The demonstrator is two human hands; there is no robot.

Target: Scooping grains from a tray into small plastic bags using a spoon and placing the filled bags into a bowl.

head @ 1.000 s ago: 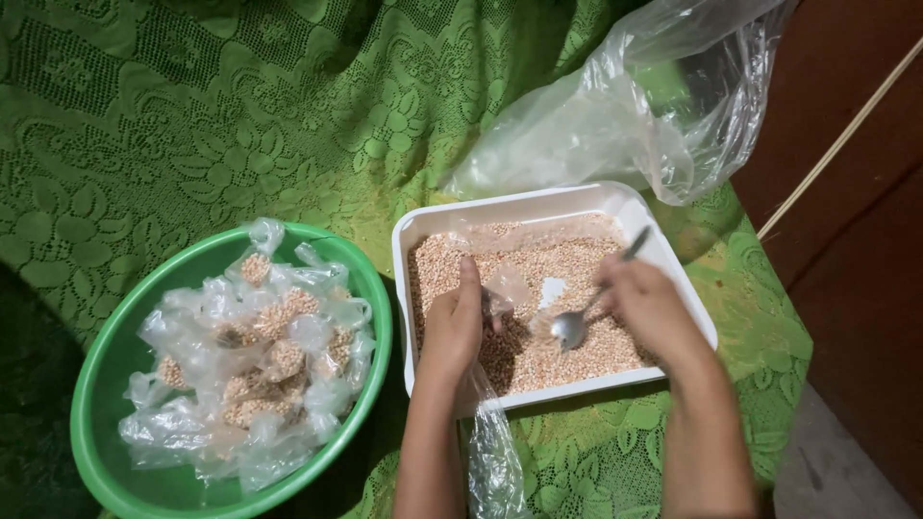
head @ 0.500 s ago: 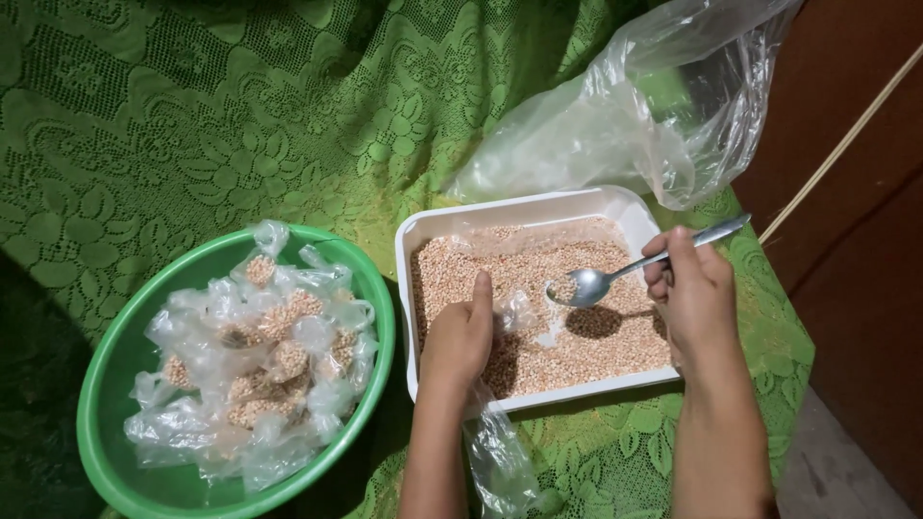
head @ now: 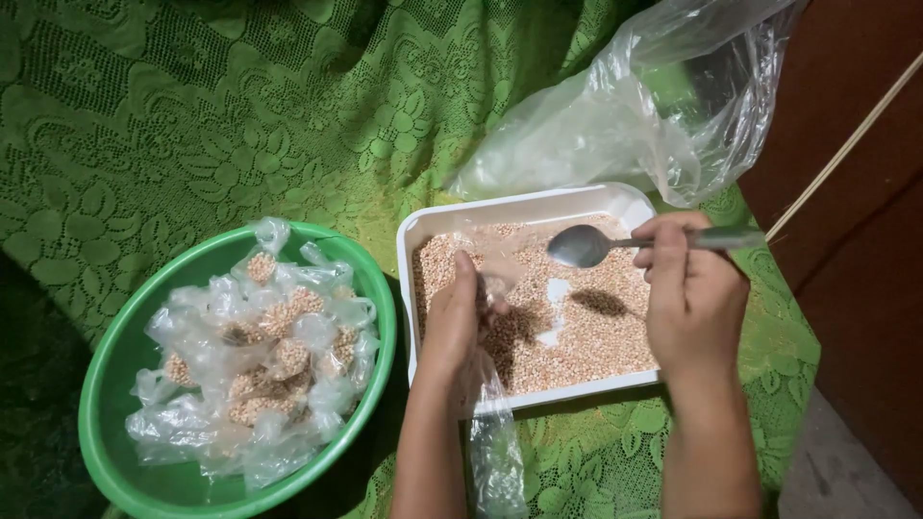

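The left hand (head: 452,322) pinches a small clear plastic bag (head: 495,423) over the near edge of the white rectangular plastic tray (head: 413,235) of tan grain (head: 596,341); a slack mouth risks spillage. The right hand (head: 692,298), its grip closed on a metal spoon (head: 586,245) held above the grain, may scatter grain onto the green lace cloth (head: 240,106) if the spoon tilts.

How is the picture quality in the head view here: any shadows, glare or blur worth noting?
Head view: sharp overall, no motion blur on the spoon or either hand; the spoon throws a distinct dark shadow onto the grain in the white tray; the left hand also shades the grain beside it; mild glare on the clear plastic bag; the lower left corner beyond the green bowl falls into darkness.
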